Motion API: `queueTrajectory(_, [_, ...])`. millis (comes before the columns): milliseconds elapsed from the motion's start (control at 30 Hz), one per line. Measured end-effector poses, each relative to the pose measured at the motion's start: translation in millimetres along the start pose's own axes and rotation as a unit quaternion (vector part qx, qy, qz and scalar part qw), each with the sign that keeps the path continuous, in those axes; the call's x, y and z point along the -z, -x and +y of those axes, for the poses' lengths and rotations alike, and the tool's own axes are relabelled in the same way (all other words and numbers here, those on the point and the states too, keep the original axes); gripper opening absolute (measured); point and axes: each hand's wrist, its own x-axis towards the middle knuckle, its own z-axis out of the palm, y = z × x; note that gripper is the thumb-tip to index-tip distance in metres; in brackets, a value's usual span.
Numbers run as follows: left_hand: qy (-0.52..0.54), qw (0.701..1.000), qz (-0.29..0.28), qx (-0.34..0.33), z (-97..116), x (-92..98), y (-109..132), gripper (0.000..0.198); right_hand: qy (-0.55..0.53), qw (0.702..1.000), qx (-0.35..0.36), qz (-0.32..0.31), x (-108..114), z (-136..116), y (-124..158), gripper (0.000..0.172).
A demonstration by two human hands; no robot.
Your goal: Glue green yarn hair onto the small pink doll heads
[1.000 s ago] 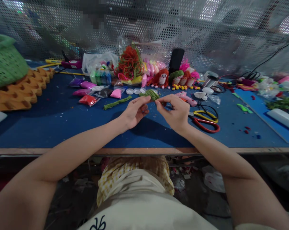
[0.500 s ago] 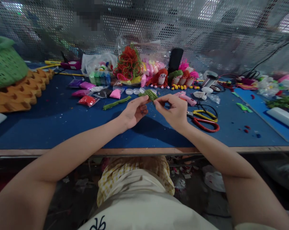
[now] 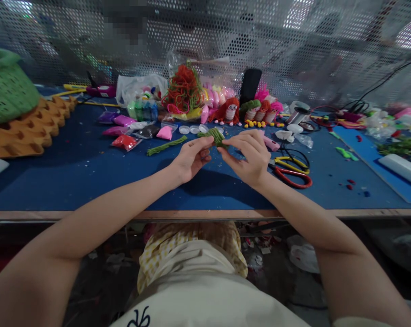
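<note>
Green yarn bundle (image 3: 216, 134), one, held between two hands above the blue table (image 3: 90, 179)

Step in hand: you are apparently arranging the bundle's strands at its near end.

Left hand (image 3: 191, 160): pinching the bundle between thumb and fingers.
Right hand (image 3: 249, 156): meeting the bundle's right end, thumb and forefinger slightly parted; whether they are catching a strand, you cannot tell from here.

Next move: seems to be calling for a firm left pinch and fine right fingertip work.

Containers:
- White plastic bag (image 3: 124, 87), standing behind, holding small multicoloured pieces.
- Red packet (image 3: 124, 142), pink packet (image 3: 164, 132) and black packet (image 3: 149, 131), each lying flat and showing filling of its colour.
- Green basket (image 3: 10, 97), sitting at far left on a brown bumpy tray (image 3: 31, 127); its contents are not showing.

Nearby: a second yarn length (image 3: 166, 146) is lying left of the bundle; scissors (image 3: 296, 180) are resting right of your right hand.
</note>
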Motion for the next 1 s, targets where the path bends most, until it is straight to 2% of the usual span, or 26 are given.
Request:
queueTrajectory(100, [-0.006, 1.0, 0.003, -0.003, 0.4, -0.7, 1.6, 0.037, 0.005, 0.999, 0.025, 0.021, -1.7, -0.9, 0.3, 0.006])
queueTrajectory(233, [-0.011, 1.0, 0.008, -0.003, 0.8, -2.6, 2.8, 0.038, 0.03, 0.999, 0.029, 0.017, -2.6, -3.3, -0.6, 0.006])
queueTrajectory(367, [-0.01, 1.0, 0.012, -0.005, -0.3, -2.2, 1.6, 0.038, 0.005, 0.998, 0.052, 0.027, -3.4, -5.9, -0.6, 0.004])
queueTrajectory(667, [-0.007, 1.0, -0.019, 0.0, -0.4, -1.1, 1.8, 0.035, 0.006, 0.997, 0.076, 0.002, -2.8, -4.7, 0.6, 0.008])
queueTrajectory(867, [-0.035, 0.999, -0.015, -0.006, -1.5, -0.6, 0.7, 0.037, -0.014, 0.995, 0.099, -0.024, 0.4, -2.6, 1.9, 0.009])
queueTrajectory(933, [-0.037, 0.999, -0.023, -0.005, -0.9, 0.1, -0.1, 0.034, -0.044, 0.995, 0.076, -0.037, 3.5, -1.9, -0.4, 0.005])
queueTrajectory(1000, [-0.041, 0.998, -0.045, -0.002, 0.3, 1.1, -0.4, 0.03, -0.091, 0.996, 0.003, -0.026, 7.0, 0.7, -4.1, 0.012])
